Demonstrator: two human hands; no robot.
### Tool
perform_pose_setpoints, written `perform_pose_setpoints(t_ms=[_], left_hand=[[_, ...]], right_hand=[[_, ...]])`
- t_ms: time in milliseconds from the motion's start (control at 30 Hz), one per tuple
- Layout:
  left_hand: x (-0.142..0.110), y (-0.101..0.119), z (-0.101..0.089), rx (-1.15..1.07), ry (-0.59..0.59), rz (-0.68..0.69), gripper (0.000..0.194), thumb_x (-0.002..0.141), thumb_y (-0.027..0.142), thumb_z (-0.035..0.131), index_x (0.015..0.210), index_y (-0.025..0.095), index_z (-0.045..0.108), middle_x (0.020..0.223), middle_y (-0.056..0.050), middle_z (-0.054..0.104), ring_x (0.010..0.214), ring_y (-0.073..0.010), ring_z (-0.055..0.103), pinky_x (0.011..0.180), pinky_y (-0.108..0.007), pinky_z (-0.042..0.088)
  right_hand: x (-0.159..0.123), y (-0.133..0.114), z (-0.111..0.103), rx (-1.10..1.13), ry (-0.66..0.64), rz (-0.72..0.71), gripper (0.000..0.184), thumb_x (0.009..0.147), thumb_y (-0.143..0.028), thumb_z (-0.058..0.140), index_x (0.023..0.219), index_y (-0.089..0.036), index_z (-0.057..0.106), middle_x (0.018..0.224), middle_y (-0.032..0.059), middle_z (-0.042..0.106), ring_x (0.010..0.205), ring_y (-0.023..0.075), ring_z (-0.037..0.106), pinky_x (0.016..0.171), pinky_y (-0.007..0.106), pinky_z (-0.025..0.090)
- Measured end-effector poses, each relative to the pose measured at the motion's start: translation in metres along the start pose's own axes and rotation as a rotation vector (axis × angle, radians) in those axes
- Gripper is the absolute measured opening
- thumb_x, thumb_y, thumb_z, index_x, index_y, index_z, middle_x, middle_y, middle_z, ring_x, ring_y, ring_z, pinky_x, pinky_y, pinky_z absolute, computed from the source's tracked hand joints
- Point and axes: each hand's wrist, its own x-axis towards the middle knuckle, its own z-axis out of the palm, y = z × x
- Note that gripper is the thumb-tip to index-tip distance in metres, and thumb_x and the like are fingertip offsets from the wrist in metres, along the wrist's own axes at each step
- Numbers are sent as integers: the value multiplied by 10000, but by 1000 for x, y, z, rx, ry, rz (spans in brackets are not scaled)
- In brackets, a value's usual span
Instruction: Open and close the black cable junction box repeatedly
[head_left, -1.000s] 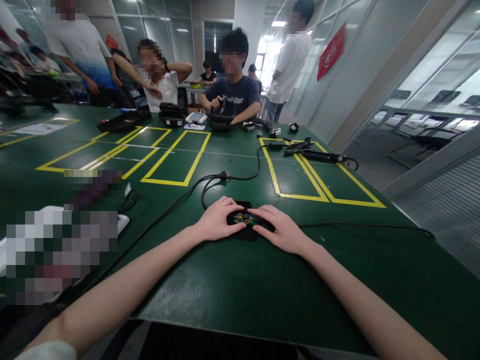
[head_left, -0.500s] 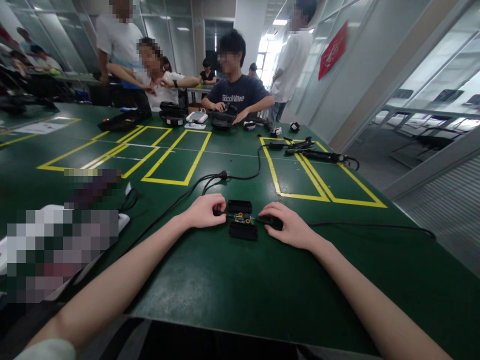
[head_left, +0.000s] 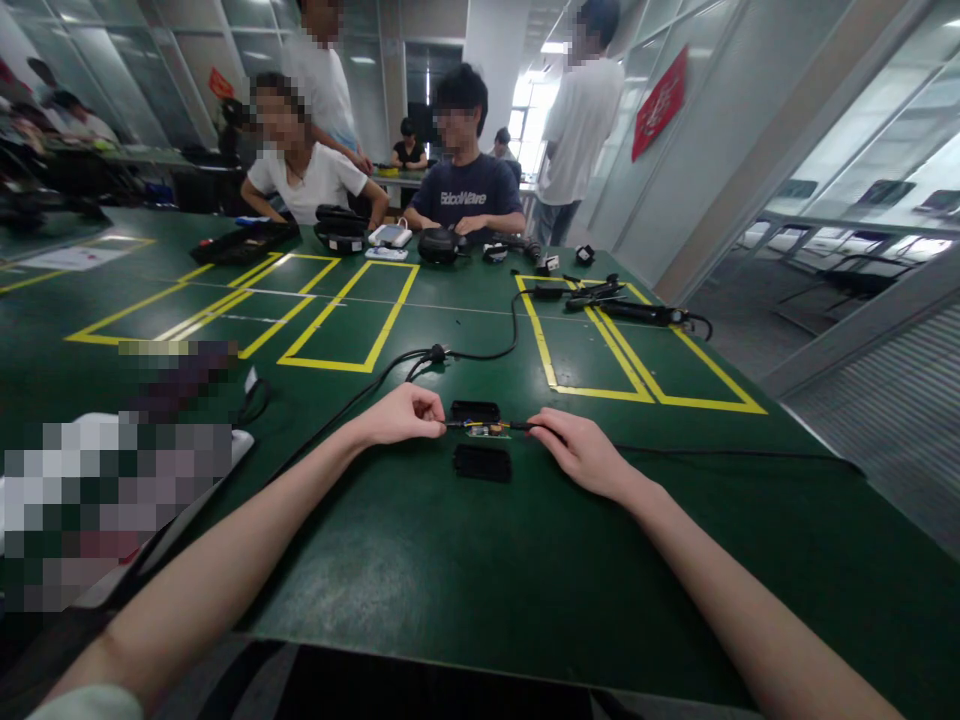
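Note:
A small circuit board (head_left: 487, 431) with coloured wires at both ends hangs between my hands, just over the green table. My left hand (head_left: 409, 413) is closed in a pinch on the black cable at the board's left end. On the other side, my right hand (head_left: 574, 445) pinches the black cable (head_left: 675, 452) that leads off to the right. One black plastic case half (head_left: 475, 410) lies just behind the board. The other case half (head_left: 482, 463) lies in front of it, apart from both hands.
A black cord with a plug (head_left: 436, 354) crosses the green table (head_left: 487, 580). Tools (head_left: 600, 292) lie at the back right, near yellow tape outlines. Black cases (head_left: 341, 230) stand along the far edge, where people sit. A blurred-out object (head_left: 120, 500) is at the left.
The board has lifted and tilted to a more edge-on view between my hands. Both case halves stay in place. Across the table, a seated person has lowered their arms.

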Motion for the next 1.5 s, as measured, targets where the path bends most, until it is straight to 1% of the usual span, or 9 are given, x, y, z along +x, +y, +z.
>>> perform_pose_setpoints(t_ms=[133, 233, 500, 667, 800, 933, 1033, 1267, 1500], left_hand=[[-2, 7, -11, -57, -156, -66, 257, 671, 392, 729, 683, 141, 674, 600, 15, 599, 564, -103, 486, 559, -219, 365], [-3, 9, -13, -102, -234, -117, 240, 656, 367, 763, 675, 146, 671, 601, 24, 603, 575, -99, 489, 576, -217, 366], [-3, 9, -7, -115, -250, -136, 299, 645, 366, 814, 649, 163, 594, 595, 61, 553, 562, -87, 459, 573, -217, 350], [-2, 6, -4, -81, -199, -116, 268, 655, 346, 811, 668, 162, 616, 606, 54, 576, 574, -96, 492, 569, -220, 362], [0, 2, 1, -92, -149, -59, 193, 653, 286, 781, 734, 164, 656, 614, 61, 567, 582, -97, 493, 569, -216, 372], [2, -2, 4, -74, -105, -9, 166, 653, 251, 762, 767, 163, 682, 639, 51, 585, 604, -103, 501, 594, -221, 391], [3, -3, 4, -72, -100, -1, 179, 663, 273, 778, 776, 159, 697, 660, 41, 602, 619, -106, 500, 609, -223, 396], [2, 2, 5, -90, -92, 11, 233, 726, 365, 783, 800, 147, 748, 678, 10, 647, 625, -110, 504, 615, -228, 405], [3, 1, 15, -101, -2, 59, 196, 749, 328, 773, 774, 135, 750, 671, 0, 648, 614, -104, 516, 593, -219, 410]], right_hand=[[-1, -6, -3, 8, -58, -1, 303, 1073, -361, 426, 964, -214, 667, 839, 54, 698, 732, 195, 653, 701, 307, 500], [-2, -9, -4, 32, -97, -1, 310, 1061, -367, 449, 917, -208, 672, 812, 48, 699, 698, 182, 638, 671, 295, 471], [-2, -9, -6, 59, -134, 30, 271, 1011, -350, 521, 897, -194, 711, 785, 46, 707, 659, 168, 613, 620, 285, 434], [-2, -5, -2, 61, -134, 44, 241, 1000, -340, 541, 961, -208, 738, 812, 45, 738, 643, 174, 636, 599, 290, 463], [-1, -3, 1, 76, -110, 39, 242, 1004, -344, 545, 1010, -215, 750, 930, 67, 779, 739, 203, 700, 658, 312, 523], [1, -3, 4, 60, -97, 35, 347, 1052, -390, 477, 914, -223, 748, 886, 62, 774, 778, 221, 721, 711, 329, 543], [2, -4, 6, 46, -83, 16, 402, 1072, -404, 439, 879, -225, 744, 849, 59, 761, 772, 218, 715, 722, 331, 546], [2, -7, 10, 37, -19, -52, 350, 1074, -376, 460, 978, -231, 763, 879, 71, 723, 854, 226, 695, 783, 358, 563], [2, -8, 12, 107, 5, -60, 249, 1050, -315, 505, 1037, -236, 741, 968, 79, 740, 913, 230, 699, 849, 389, 582]])
